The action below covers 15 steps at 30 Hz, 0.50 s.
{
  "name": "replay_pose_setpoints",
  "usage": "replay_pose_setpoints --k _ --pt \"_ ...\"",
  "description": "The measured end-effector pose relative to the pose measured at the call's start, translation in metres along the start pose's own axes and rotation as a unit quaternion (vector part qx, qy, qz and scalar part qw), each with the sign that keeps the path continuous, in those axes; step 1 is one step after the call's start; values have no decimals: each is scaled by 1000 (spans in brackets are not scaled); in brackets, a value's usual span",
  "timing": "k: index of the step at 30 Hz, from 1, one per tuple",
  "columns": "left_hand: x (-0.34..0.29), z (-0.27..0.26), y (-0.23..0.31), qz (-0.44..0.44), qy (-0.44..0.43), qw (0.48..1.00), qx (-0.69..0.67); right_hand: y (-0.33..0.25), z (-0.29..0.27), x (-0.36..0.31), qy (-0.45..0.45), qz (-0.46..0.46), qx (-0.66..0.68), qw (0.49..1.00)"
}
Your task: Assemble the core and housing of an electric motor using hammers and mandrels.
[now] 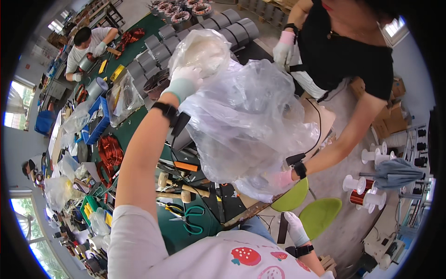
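From my end of the feed, the clear plastic bag (248,116) is the thing in work: it billows above the green bench (173,235), in front of the grey cylinders (241,33) and between my wearer and the co-worker (344,51). My left hand (186,78) reaches far out and lies on the film near the bag's upper end, fingers bent against it; I cannot tell whether they pinch it. My right hand (296,229) is low and apart from the bag, beside a dark bar (282,228), and I cannot tell whether its fingers close on that. The co-worker's lower hand (280,178) is at the bag's bottom edge.

I judge the handling to be partway along: the bag is opened out with hands at both ends, yet it is crumpled and neither laid flat nor folded, so settling it seems left. What lies beneath the film, I cannot make out
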<state>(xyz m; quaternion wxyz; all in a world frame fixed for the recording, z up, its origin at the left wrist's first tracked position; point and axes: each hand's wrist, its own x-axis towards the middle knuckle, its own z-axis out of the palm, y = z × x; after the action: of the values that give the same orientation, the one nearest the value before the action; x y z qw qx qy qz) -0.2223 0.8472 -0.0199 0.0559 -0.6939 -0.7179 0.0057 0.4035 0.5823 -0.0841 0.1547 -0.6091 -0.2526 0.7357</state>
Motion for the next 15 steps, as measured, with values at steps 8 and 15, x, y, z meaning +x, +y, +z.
replay_pose_setpoints --k 8,15 --pt "-152 -4 129 167 91 973 -132 6 0 -8 -41 5 -69 997" --pt "-164 -37 171 -76 -204 966 -136 0 -9 -24 -52 -13 -53 997"
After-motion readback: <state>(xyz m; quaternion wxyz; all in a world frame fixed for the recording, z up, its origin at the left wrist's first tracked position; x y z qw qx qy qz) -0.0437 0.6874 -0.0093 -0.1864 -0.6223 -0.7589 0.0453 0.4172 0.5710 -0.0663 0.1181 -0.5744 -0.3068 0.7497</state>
